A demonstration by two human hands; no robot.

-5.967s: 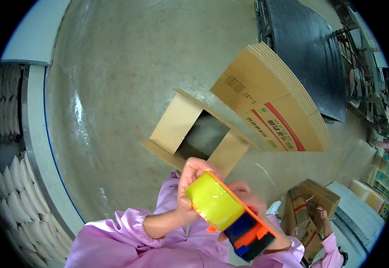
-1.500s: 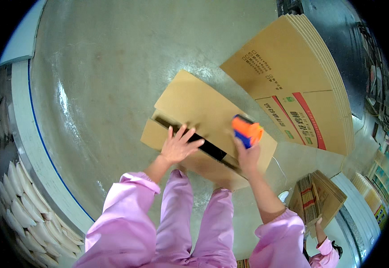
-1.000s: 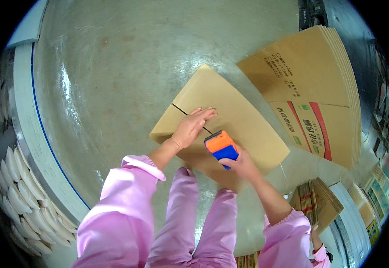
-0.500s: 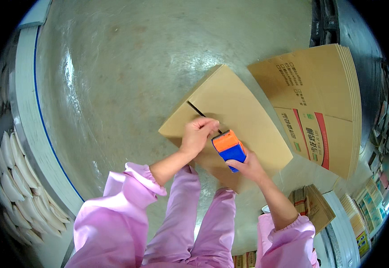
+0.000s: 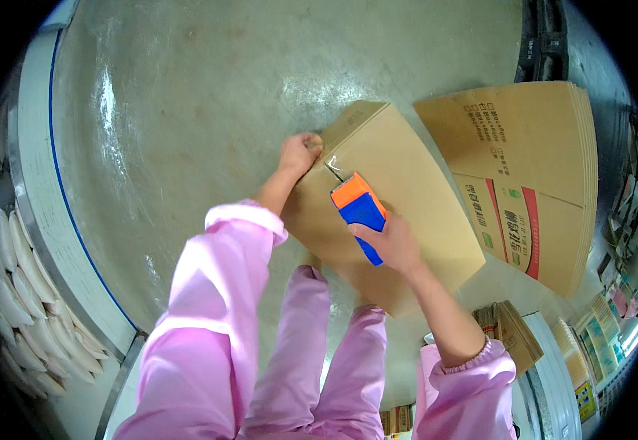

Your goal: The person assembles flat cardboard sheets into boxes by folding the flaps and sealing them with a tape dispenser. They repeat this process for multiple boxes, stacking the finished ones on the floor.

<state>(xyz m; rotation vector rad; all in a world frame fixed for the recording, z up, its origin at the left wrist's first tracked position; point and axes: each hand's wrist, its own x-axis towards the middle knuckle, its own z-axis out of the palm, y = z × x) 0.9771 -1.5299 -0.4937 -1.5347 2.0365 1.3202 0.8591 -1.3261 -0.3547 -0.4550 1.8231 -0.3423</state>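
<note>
A closed cardboard box [image 5: 422, 213] stands on the floor before me, its top flaps meeting at a dark seam. My right hand [image 5: 392, 242] grips a blue and orange tape dispenser [image 5: 363, 213], its orange head over the seam. From there a glossy strip of clear packing tape [image 5: 335, 163] runs along the seam to the box's left edge. My left hand [image 5: 301, 155] is closed, its fingers curled against the box's left side at the tape's end. Its fingertips are partly hidden.
To the right leans a stack of flattened cardboard boxes [image 5: 510, 161]. A black pallet [image 5: 541, 44] lies at the far right. White filled bags [image 5: 29, 293] are piled at the left, behind a pale ledge [image 5: 77, 213] with a blue line. Folded cardboard [image 5: 517, 337] sits at the lower right.
My left hand has moved left and away from me, from above the seam to the box's left side. The dispenser has shifted toward that edge, and tape now covers the seam's end there.
</note>
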